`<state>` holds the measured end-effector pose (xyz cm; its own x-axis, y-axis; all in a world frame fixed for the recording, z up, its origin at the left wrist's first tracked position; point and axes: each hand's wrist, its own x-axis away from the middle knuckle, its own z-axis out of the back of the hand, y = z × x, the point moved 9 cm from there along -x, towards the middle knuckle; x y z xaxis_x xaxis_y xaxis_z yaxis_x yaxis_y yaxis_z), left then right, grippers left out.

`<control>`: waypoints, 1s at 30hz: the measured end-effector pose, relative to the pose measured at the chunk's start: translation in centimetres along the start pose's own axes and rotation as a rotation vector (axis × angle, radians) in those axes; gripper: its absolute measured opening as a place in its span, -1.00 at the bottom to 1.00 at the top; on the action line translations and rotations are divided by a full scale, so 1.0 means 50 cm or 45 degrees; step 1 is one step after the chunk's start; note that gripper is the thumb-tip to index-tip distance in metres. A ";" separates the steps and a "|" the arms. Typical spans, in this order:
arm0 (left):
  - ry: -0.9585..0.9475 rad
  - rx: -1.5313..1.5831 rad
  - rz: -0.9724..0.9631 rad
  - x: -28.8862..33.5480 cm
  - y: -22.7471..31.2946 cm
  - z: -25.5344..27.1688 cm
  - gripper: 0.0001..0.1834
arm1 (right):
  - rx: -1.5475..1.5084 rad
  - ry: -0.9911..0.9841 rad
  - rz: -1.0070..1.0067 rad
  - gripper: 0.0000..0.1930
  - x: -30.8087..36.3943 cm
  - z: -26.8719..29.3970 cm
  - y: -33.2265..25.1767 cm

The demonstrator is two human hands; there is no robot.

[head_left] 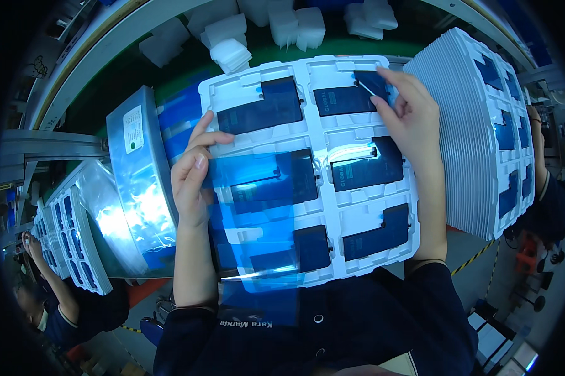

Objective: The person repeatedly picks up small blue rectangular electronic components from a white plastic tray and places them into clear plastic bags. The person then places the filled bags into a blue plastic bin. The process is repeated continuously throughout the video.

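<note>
A white molded tray (324,141) lies before me, holding several dark L-shaped phone battery packs (376,234). At its left edge my left hand (195,172) pinches the corner of a clear blue film (257,219). This film hangs over the tray's lower left pockets, and batteries show through it. Two of that hand's fingers extend toward the upper left battery (257,116). My right hand (411,109) is bent over the upper right battery (342,100), its forefinger and thumb curled. A thin white sliver (366,88) ends at the thumb tip; what the fingers grip cannot be made out.
A tall stack of similar trays (448,125) stands at right. Shiny clear-wrapped packs (138,182) sit at left, beside blue film. White foam pieces (230,56) lie along the green back surface. Other people's arms show at far left (50,269) and far right (538,150).
</note>
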<state>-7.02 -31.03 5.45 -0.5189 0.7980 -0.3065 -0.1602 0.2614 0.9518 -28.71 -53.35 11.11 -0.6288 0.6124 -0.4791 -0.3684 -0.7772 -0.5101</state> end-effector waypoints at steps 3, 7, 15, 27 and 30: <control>0.018 -0.058 -0.047 0.006 0.005 -0.009 -0.69 | 0.069 -0.073 -0.154 -0.53 0.038 0.032 -0.004; 0.027 -0.124 -0.078 0.015 0.020 -0.029 -0.71 | -0.132 -0.376 -0.650 -0.57 0.191 0.051 0.037; 0.130 -0.230 -0.003 0.024 0.020 -0.028 -0.71 | -0.387 -0.031 -0.836 -0.62 0.374 0.070 -0.006; 0.203 -0.213 -0.013 0.027 0.016 -0.047 -0.70 | -0.544 -0.044 -0.824 -0.62 0.332 0.073 0.040; 0.200 -0.164 -0.042 0.029 0.013 -0.046 -0.70 | -0.682 -0.071 -0.880 -0.61 0.335 0.076 0.053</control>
<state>-9.80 -30.93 5.63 -0.6347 0.6928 -0.3424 -0.2805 0.2063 0.9374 -42.84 -45.68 4.47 -0.4214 0.9024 0.0900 -0.3169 -0.0536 -0.9469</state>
